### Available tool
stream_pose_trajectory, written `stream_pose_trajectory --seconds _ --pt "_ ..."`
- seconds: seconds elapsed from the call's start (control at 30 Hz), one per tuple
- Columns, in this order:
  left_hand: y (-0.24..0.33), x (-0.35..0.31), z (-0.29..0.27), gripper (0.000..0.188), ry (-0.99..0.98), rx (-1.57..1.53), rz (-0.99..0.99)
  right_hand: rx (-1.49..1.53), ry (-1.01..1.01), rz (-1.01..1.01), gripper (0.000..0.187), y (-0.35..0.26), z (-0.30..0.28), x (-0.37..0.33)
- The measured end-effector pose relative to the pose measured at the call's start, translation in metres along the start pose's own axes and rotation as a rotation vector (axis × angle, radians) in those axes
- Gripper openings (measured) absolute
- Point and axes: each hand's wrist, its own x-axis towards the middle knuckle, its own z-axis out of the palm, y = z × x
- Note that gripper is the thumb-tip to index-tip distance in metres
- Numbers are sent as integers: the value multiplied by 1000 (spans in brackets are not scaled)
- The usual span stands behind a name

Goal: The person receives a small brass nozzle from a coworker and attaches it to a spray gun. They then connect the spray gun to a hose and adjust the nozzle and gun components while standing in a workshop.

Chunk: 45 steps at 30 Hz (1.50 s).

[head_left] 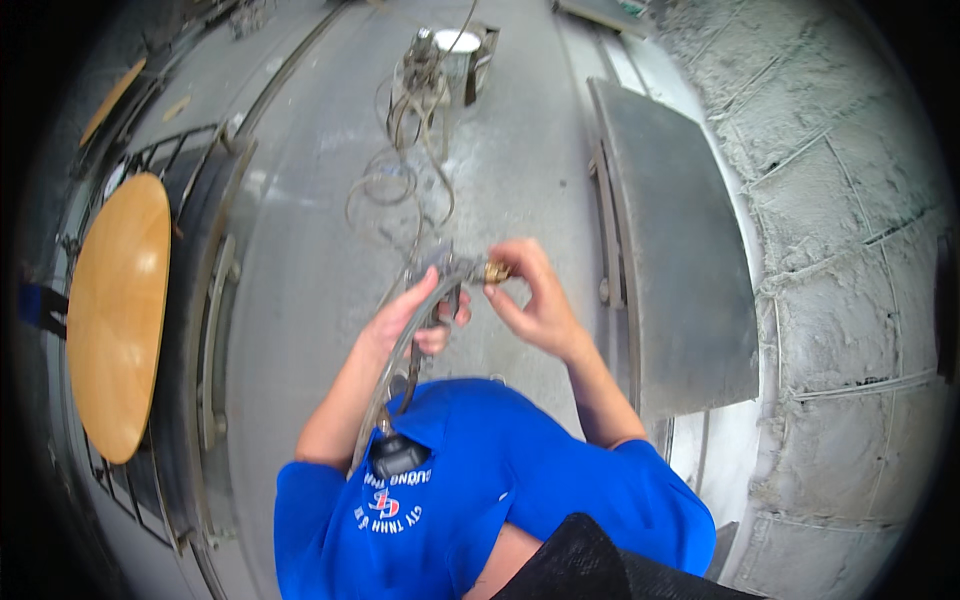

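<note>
A black padded edge (575,565) and the blue short-sleeved shirt (500,480) lie nearest the lens, with a small black device (398,455) clipped at the chest. Above them the left hand (415,320) is wrapped tight around the handle of a grey metal spray gun (445,275), fingers curled shut on it. At the gun's tip, just right of that grip, the right hand (535,295) pinches a small brass nozzle fitting (496,271) between thumb and fingertips, closed on it. A grey hose (395,375) runs from the handle down along the left forearm. Beyond the hands, loose hose coils (395,190) trail across the grey concrete floor (300,280) to a small metal machine (440,60); whether anything sits inside it cannot be told. Far left of the grip stands a round wooden tabletop (118,315) in a dark metal rack (195,300); right of it leans a grey flat panel (675,270) by a rough block wall (850,250).
</note>
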Motion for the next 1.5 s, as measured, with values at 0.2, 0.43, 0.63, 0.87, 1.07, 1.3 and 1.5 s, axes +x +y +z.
stream_pose_trajectory --seconds 0.2,0.43,0.63,0.87,1.07,1.3,1.5 --pt "-2 4 5 63 -97 -59 -11 -33 40 -5 30 -15 -6 0" --pt "5 -2 14 63 -75 -24 -20 -56 -31 100 29 -29 -13 2" --pt "0 -7 24 62 -25 -27 -7 149 28 260 26 -26 0 -9" --pt "-11 -16 22 61 81 89 -14 409 108 278 24 -18 20 -29" --pt "-7 -18 17 56 123 93 -14 440 172 361 26 -12 32 -31" --pt "0 -23 30 60 -62 51 -67 -508 246 -551 20 -15 2 -6" --pt "-12 -24 22 56 10 39 -32 -562 275 -367 31 -1 21 -13"
